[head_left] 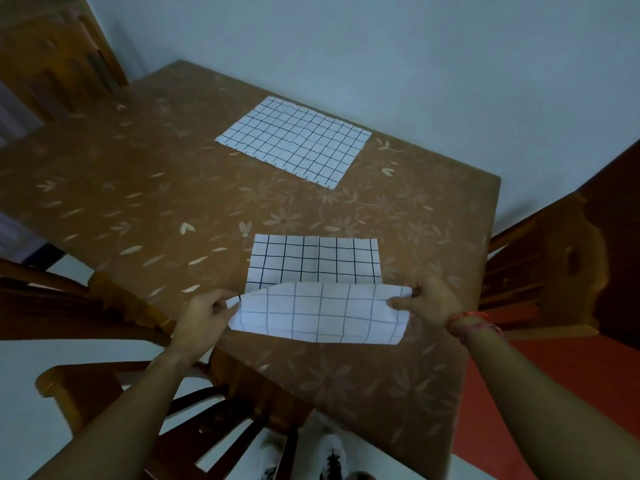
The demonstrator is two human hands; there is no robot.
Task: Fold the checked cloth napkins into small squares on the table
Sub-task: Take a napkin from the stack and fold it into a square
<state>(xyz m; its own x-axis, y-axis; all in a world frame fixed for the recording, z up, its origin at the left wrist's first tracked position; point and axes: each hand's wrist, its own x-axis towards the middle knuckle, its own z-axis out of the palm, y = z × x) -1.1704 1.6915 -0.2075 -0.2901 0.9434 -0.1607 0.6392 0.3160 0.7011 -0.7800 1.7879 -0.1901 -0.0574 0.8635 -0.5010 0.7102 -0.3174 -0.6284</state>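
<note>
Our left hand [204, 311] and right hand [427, 301] each pinch a near corner of the checked napkin [315, 271], its near half lifted between them, far half flat on the worktop [138, 202]. Thin, limp cloth; corner grips should keep it taut.

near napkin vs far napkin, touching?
Apart. The head view shows a broad strip of bare tablecloth between the far napkin, lying flat, and the near napkin, whose front edge is lifted.
</note>
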